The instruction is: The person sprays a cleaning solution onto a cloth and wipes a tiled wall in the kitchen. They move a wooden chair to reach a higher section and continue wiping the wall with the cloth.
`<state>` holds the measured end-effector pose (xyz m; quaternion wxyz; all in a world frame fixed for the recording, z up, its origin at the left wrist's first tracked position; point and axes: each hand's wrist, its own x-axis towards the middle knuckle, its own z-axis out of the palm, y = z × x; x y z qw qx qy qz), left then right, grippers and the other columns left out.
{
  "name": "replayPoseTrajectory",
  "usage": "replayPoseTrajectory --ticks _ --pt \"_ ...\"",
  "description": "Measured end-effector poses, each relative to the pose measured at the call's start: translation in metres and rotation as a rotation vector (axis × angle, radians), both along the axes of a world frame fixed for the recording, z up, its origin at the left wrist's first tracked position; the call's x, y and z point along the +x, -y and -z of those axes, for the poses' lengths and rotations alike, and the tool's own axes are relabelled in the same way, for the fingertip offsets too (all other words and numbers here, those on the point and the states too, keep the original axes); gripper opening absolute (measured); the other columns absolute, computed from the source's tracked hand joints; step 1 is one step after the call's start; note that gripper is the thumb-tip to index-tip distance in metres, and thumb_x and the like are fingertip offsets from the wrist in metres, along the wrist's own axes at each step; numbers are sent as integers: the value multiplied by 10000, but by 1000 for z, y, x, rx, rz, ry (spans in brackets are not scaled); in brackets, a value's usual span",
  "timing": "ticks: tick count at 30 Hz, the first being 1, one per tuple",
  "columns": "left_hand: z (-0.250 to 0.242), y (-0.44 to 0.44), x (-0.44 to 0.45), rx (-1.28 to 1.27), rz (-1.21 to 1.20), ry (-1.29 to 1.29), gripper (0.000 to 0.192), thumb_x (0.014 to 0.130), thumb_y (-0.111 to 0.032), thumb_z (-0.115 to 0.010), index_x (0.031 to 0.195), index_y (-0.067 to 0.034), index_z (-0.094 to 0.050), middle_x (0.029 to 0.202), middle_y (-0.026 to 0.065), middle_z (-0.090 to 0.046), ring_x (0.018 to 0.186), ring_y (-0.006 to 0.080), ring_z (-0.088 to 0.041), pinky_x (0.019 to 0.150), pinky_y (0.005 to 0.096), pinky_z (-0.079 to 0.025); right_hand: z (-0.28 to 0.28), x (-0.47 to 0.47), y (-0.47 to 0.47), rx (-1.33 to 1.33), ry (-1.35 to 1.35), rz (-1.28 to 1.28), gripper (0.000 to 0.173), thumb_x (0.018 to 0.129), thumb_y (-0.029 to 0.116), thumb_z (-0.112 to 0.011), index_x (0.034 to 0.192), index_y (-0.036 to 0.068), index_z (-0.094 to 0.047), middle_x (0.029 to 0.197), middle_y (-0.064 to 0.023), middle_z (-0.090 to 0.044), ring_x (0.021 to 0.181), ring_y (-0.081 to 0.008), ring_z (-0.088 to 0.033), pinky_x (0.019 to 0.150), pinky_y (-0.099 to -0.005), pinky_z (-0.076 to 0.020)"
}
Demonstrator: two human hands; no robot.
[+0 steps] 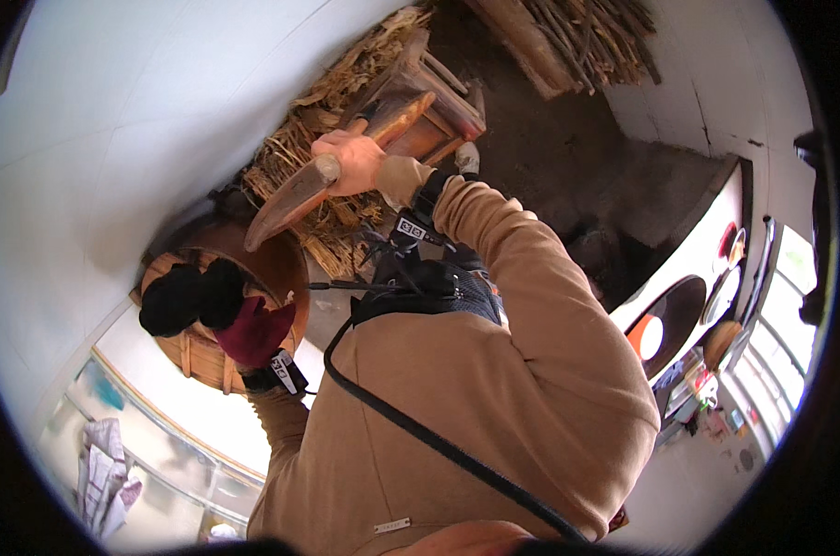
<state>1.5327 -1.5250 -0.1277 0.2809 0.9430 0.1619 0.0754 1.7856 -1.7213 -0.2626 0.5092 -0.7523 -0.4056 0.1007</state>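
My right hand (354,161) grips a thick wooden piece with a round-ended bar (328,167) and a curved flat board (288,205); it may be a lid seen edge-on. My left hand (253,337) is covered by maroon fabric, a glove or a cloth. Two dark black fabric bundles (191,297) lie against that fabric, over a round wooden tub (215,358). The fabric hides my left fingers, so their grip does not show. Behind the tub, a brown round vessel wall (281,254) is partly visible.
Beyond my right hand stands a low wooden seat (420,142) among dry straw and husks (364,62). Stacked sticks (593,38) lie at the far wall. To my right is a dark raised ledge (656,187). A white wall (149,90) runs along the left.
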Motion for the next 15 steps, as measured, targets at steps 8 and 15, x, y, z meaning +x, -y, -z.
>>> replayPoseTrajectory --ticks 8,15 --pt "8 -2 -10 116 191 -97 515 497 -139 -854 940 -22 -617 796 65 -618 713 154 -577 647 299 -497 15 41 26 -378 -242 -601 635 570 240 -745 1174 227 -546 957 -114 -638 864 -305 -603 730 -386 -466" --pt "-1 17 -2 45 30 -107 422 475 -216 -874 755 -55 -603 643 24 -585 615 136 -552 587 280 -466 30 18 43 -209 -97 -189 352 508 261 -696 835 132 -677 699 -107 -627 662 -334 -597 596 -394 -470"
